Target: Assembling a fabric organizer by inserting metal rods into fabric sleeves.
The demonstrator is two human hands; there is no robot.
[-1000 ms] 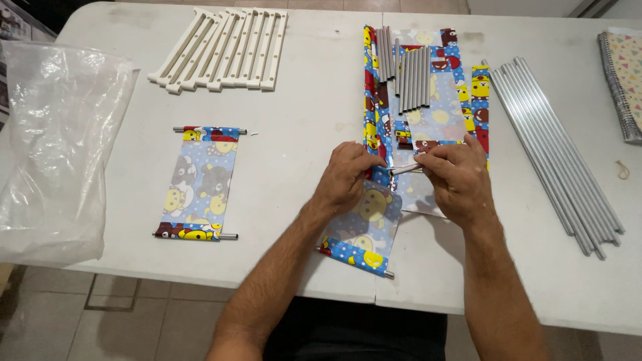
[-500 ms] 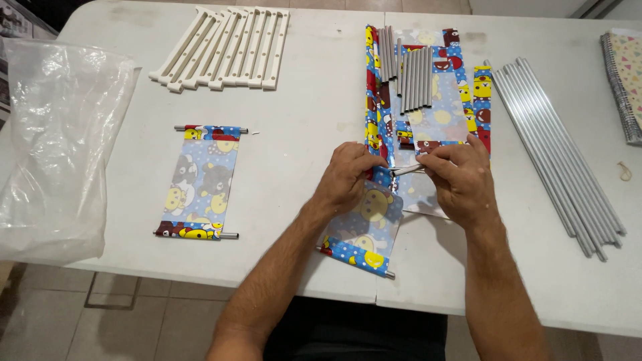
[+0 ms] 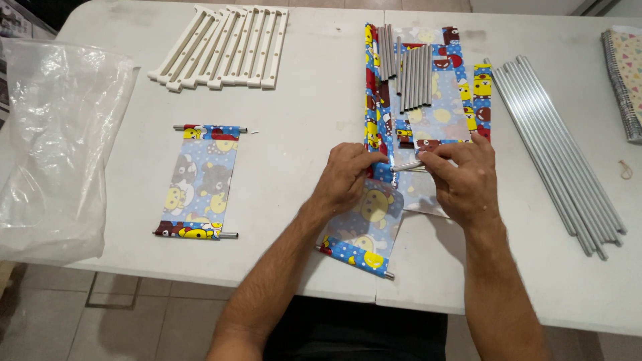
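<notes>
Fabric panel [image 3: 364, 230], blue cartoon print, lies near the front edge of the white table [image 3: 301, 154], tilted, with a metal rod through its lower hem. Its upper end sits under both hands. Left hand [image 3: 344, 177] is closed on the panel's top edge, fingers curled, pinching the cloth. Right hand [image 3: 465, 180] grips a short grey rod [image 3: 406, 166] between thumb and fingertips; the rod's tip meets the cloth at the left hand. Hands close together, nearly touching across the rod.

Just behind them: a stack of the same printed panels [image 3: 428, 100] with a bundle of short grey rods [image 3: 408, 73] lying on top. Right of that, a row of long grey tubes [image 3: 562, 154], well apart from the hands. Far right edge: spiral notebook [image 3: 625, 80].

Left of the hands: a finished panel [image 3: 200, 180] with rods at both ends, flat. Back left: white plastic side frames [image 3: 224, 47] in a row. Far left: clear plastic bag [image 3: 57, 147].
</notes>
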